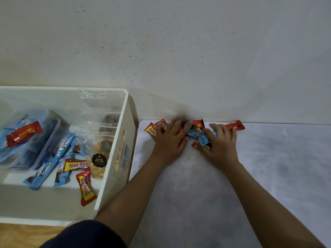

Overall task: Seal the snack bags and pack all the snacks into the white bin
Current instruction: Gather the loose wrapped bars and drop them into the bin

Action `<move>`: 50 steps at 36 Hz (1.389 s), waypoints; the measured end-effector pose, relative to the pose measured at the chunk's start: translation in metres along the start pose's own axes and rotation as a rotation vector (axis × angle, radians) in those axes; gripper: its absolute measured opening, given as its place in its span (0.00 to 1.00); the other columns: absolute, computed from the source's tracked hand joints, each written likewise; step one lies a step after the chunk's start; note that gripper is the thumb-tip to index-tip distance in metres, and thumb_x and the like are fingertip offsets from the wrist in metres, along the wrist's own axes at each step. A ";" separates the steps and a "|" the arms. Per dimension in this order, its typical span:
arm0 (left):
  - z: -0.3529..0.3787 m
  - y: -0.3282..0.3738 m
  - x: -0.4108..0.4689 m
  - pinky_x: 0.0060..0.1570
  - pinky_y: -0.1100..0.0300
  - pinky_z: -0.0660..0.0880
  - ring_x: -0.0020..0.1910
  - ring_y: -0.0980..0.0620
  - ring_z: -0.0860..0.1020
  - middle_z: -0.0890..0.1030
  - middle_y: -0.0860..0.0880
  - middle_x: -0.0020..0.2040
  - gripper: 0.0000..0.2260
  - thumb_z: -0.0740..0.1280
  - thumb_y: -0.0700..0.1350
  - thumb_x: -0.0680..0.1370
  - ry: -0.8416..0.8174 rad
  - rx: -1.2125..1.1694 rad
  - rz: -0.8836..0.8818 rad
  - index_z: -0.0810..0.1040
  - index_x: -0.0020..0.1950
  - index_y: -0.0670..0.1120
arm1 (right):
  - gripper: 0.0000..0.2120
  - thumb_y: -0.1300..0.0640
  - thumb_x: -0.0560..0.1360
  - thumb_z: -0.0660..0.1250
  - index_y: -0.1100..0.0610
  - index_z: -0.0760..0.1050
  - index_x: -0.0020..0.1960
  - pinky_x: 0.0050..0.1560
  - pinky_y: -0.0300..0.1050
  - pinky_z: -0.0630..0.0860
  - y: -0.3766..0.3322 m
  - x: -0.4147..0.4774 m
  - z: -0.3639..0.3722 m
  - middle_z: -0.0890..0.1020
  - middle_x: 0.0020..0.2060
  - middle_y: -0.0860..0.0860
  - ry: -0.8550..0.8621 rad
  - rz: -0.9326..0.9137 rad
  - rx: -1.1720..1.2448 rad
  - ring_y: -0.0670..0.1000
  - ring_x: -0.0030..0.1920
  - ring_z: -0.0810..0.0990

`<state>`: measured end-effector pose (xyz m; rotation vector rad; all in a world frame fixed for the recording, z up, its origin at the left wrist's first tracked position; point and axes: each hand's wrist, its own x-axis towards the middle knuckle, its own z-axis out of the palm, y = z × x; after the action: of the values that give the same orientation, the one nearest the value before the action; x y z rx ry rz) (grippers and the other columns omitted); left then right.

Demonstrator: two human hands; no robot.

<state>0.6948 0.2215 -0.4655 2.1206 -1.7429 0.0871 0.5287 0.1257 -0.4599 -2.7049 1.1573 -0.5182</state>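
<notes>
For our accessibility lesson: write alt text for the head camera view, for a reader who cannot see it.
A person's left hand and right hand rest on red and blue snack packets at the far edge of a grey table. To their left, a white bin holds more packets and clear bags.

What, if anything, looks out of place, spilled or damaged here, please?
Nothing looks spilled or damaged. One small oddity: a red snack bar lies on the lid of the clear box in the white bin, while the other loose bars lie on the bin's floor.
</notes>
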 end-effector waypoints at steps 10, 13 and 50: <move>0.003 0.002 0.007 0.61 0.48 0.58 0.64 0.51 0.73 0.75 0.53 0.65 0.19 0.53 0.53 0.77 0.007 0.053 -0.031 0.72 0.65 0.55 | 0.29 0.35 0.69 0.59 0.52 0.73 0.63 0.65 0.61 0.65 0.004 -0.003 -0.003 0.76 0.62 0.54 0.016 -0.028 0.037 0.58 0.61 0.73; 0.002 0.003 0.006 0.59 0.50 0.56 0.63 0.51 0.74 0.77 0.53 0.64 0.18 0.55 0.54 0.76 0.038 0.062 -0.048 0.75 0.63 0.54 | 0.32 0.33 0.67 0.62 0.51 0.72 0.64 0.63 0.60 0.67 0.002 -0.004 -0.004 0.72 0.66 0.56 0.052 0.070 0.024 0.63 0.65 0.68; -0.011 0.007 -0.006 0.63 0.54 0.58 0.60 0.56 0.76 0.81 0.54 0.57 0.18 0.56 0.58 0.77 0.066 -0.210 -0.068 0.79 0.56 0.52 | 0.31 0.31 0.72 0.50 0.54 0.76 0.57 0.65 0.62 0.67 -0.009 -0.015 -0.013 0.74 0.66 0.55 -0.156 -0.005 0.116 0.64 0.71 0.62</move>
<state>0.6892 0.2297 -0.4548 1.9992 -1.5667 -0.0428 0.5196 0.1428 -0.4490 -2.5978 1.0463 -0.3560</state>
